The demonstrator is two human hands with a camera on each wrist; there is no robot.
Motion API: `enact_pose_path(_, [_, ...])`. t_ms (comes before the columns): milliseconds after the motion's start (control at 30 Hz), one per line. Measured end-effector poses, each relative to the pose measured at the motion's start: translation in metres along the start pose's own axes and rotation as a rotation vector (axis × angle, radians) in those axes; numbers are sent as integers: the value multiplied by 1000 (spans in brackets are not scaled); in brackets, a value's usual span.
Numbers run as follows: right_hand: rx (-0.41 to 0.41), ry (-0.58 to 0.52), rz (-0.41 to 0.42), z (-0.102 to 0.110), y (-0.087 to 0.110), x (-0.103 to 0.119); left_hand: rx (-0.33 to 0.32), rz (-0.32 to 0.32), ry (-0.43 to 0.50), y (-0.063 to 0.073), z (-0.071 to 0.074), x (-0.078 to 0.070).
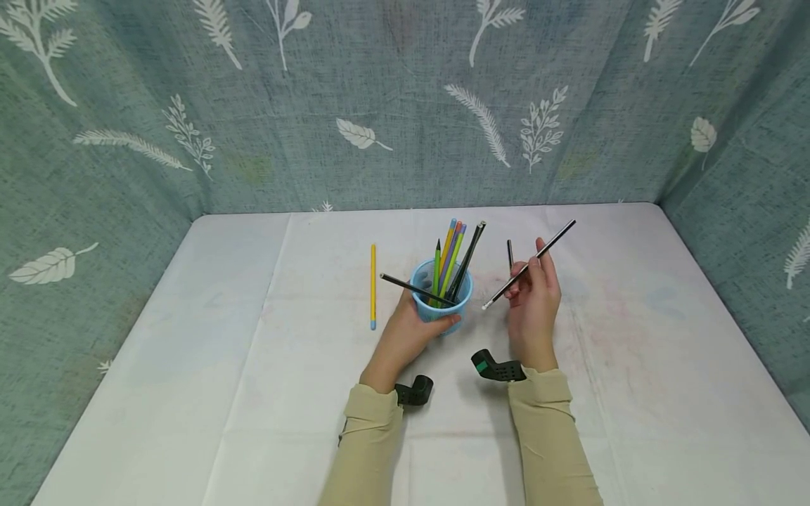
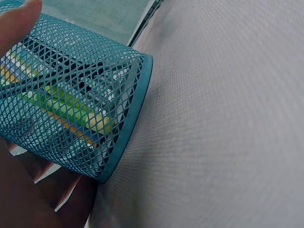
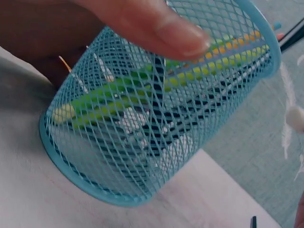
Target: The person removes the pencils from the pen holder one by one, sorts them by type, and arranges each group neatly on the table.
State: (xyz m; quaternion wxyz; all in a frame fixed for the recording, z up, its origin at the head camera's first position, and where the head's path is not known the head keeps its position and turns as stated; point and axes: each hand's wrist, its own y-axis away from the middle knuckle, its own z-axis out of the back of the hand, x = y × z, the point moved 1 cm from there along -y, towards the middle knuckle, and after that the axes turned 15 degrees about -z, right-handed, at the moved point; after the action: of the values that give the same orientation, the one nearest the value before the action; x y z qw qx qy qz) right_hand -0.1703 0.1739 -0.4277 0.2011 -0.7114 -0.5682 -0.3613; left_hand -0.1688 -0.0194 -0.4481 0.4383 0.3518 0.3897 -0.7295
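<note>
A light blue mesh pencil cup [image 1: 436,320] is gripped in my left hand [image 1: 405,334], thumb across its near side. Several green, yellow-orange, purple and black pencils [image 2: 71,111] show through its mesh. One black pencil [image 1: 411,287] leans far out over the rim to the left. My right hand [image 1: 534,309], just right of the cup, pinches another black pencil [image 1: 550,247] at a slant, its white tip pointing down toward the cup. In the right wrist view, the left thumb [image 3: 180,35] presses the mesh; my right hand shows only at the right edge.
A yellow pencil [image 1: 373,284] with a blue end lies on the white cloth left of the cup. Behind my right hand lies a black pencil [image 1: 509,253], partly hidden by the fingers. A grey-green leaf-patterned curtain [image 1: 405,105] stands along the table's back edge.
</note>
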Motion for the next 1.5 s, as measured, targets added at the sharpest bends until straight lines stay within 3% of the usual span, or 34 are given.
enact_pose_path(133, [-63,-3,35,4,0,1,2,5,-7,1,0,1])
enact_pose_path(367, [-128,142,95,9,1,4,8,4,-11,0,-1,2])
enact_pose_path(800, [-219,418,-80,14,-4,-2,18,12,-10,0,1,0])
enact_pose_path(1200, [-262,648,-90,17,-6,-9,11,8,-7,-1,0,1])
enact_pose_path(1500, [-265,798,-38,21,-6,-12,17,-9,0,-1,0,2])
